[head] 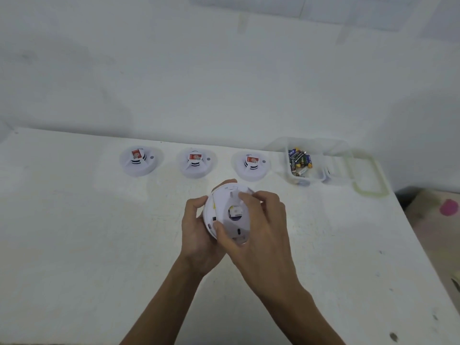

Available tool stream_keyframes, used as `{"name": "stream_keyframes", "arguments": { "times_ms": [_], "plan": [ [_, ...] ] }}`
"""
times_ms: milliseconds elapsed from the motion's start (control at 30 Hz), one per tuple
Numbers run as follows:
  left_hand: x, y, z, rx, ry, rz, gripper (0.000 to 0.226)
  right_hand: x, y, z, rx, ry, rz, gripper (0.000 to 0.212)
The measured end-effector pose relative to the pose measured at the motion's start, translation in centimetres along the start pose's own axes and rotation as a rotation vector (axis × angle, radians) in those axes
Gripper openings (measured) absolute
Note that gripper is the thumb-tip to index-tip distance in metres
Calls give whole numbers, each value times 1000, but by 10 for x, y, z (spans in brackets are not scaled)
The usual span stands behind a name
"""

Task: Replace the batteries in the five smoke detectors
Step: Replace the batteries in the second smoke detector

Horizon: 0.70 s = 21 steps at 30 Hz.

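A white counter (74,245) fills the lower view, its surface scuffed and faintly stained; small dark marks (393,336) dot it near the right edge; at the far right corner lies a clear lid (368,175) with a pale green rim, flat on the counter; behind the far edge rises a plain white wall (174,70) bearing two pale tape strips (242,22); past the right edge shows a patterned surface (428,227) with a pink blotch (449,207).

"Eveready" on a battery (292,164) in the clear box (317,176), red detector labels (194,157) too blurred
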<state>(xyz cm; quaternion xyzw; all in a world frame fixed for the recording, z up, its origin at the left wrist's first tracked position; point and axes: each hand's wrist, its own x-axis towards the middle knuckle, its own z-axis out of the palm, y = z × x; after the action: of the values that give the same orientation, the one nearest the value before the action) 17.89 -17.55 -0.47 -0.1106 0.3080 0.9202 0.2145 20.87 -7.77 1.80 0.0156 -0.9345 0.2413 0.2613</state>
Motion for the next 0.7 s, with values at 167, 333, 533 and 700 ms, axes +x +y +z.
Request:
{"name": "stream_keyframes", "arguments": {
  "times_ms": [167,333,533,700],
  "plan": [
    [0,0,3,9,14,9,60,2,2,3,29,-32,-35,63],
    [1,2,2,2,-21,32,52,4,5,2,82,-39,-27,62],
    [2,3,1,3,-16,62,51,6,1,2,50,-18,5,67],
    [2,2,2,71,-19,62,52,3,-4,2,134,-74,146,69]
  ]
}}
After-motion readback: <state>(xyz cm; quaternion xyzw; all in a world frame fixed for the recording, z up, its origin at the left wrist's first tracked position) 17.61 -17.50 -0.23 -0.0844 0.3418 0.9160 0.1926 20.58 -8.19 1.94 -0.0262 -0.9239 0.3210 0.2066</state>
